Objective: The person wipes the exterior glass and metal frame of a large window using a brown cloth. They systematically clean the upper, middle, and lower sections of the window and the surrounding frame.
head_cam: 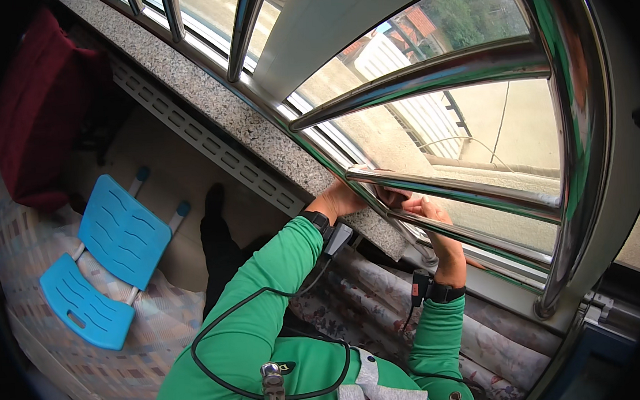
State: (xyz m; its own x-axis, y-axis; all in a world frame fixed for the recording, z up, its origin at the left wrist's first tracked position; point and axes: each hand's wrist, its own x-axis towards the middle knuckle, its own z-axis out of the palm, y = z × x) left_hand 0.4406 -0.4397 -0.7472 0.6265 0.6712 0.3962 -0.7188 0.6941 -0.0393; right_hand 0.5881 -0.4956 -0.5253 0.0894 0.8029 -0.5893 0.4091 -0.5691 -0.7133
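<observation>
Both of my hands are at the stainless steel window bars (462, 197), in front of the glass. My left hand (347, 198) reaches over the granite windowsill (318, 173), and its fingers are mostly hidden behind the bars. My right hand (429, 211) passes between two bars from the right, thumb and fingertips drawn together near the left hand. Between the hands is a small brownish patch, partly covered by a bar; I cannot tell whether it is fingers or an object. Each wrist carries a black strap with a small device and a cable.
A blue plastic shower chair (127, 231) lies on a bed with a checked cover (171, 368). Dark red cloth (46, 123) hangs at the far left. A slotted radiator cover (200, 133) runs below the sill. A floral curtain (358, 291) hangs beneath my arms.
</observation>
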